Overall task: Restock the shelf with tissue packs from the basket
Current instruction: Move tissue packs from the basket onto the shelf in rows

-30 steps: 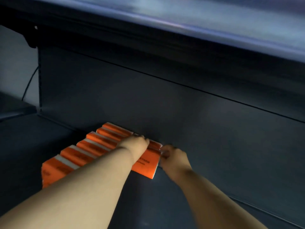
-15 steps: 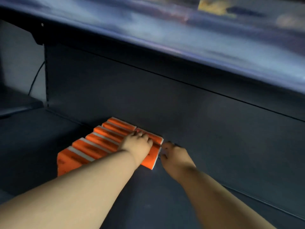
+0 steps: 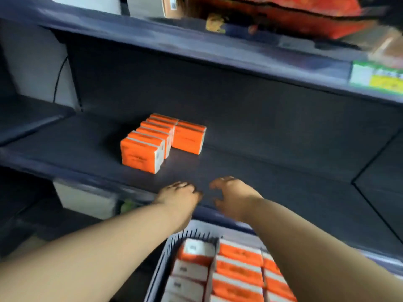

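Observation:
Several orange tissue packs (image 3: 148, 142) stand in a row on the dark shelf (image 3: 261, 171), with one more pack (image 3: 188, 137) beside the row's far end against the back wall. My left hand (image 3: 178, 194) and my right hand (image 3: 233, 194) hover empty over the shelf's front edge, fingers loosely spread. Below them the grey basket (image 3: 172, 243) holds several orange and white tissue packs (image 3: 237, 271).
An upper shelf (image 3: 196, 46) overhangs, carrying red packaging (image 3: 283, 16) and boxes. A green-yellow price label (image 3: 377, 77) sits on its front edge at right. A lower shelf at left holds a white box (image 3: 85, 199). A side shelf (image 3: 26, 118) extends left.
Both hands have let go of the pack by the back wall and drawn back to the shelf's front edge. The view has pulled back, showing the basket.

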Motion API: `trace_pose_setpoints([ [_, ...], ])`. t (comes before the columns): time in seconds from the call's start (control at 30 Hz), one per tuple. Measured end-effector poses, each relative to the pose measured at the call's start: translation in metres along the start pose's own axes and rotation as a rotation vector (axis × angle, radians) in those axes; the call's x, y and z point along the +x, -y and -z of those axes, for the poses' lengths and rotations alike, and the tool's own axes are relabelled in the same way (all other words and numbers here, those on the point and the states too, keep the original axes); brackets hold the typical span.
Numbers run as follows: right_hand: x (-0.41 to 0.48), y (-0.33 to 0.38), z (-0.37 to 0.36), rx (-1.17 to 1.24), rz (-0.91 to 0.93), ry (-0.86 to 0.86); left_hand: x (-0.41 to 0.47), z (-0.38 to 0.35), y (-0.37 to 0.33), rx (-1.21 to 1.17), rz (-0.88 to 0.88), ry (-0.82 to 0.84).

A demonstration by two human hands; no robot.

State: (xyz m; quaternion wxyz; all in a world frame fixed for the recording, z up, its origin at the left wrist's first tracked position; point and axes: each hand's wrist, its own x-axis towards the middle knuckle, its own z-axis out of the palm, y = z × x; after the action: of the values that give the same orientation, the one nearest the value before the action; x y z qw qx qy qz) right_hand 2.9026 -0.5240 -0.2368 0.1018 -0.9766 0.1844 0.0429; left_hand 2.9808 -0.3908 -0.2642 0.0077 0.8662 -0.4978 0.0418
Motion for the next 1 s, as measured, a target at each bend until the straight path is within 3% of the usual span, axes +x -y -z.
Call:
trace_pose_setpoints([
  [0.2,-0.09,-0.018,-0.03,0.073,-0.06,0.049,-0.071,-0.01,-0.033,-0.117,-0.067,0.066],
  [0.47,-0.152,-0.06,-0.081,0.226,-0.216,0.067,-0.088,-0.045,-0.057,-0.23,-0.101,0.156],
  [0.63,-0.153,-0.084,-0.114,0.327,-0.295,-0.047,-0.068,-0.063,-0.068,-0.288,-0.118,0.225],
  [0.8,-0.125,-0.089,-0.108,0.306,-0.232,-0.144,-0.045,-0.073,-0.07,-0.304,-0.067,0.226],
  [1.0,-0.103,-0.108,-0.109,0.128,-0.248,-0.046,-0.027,-0.086,-0.07,-0.37,-0.055,0.289],
])
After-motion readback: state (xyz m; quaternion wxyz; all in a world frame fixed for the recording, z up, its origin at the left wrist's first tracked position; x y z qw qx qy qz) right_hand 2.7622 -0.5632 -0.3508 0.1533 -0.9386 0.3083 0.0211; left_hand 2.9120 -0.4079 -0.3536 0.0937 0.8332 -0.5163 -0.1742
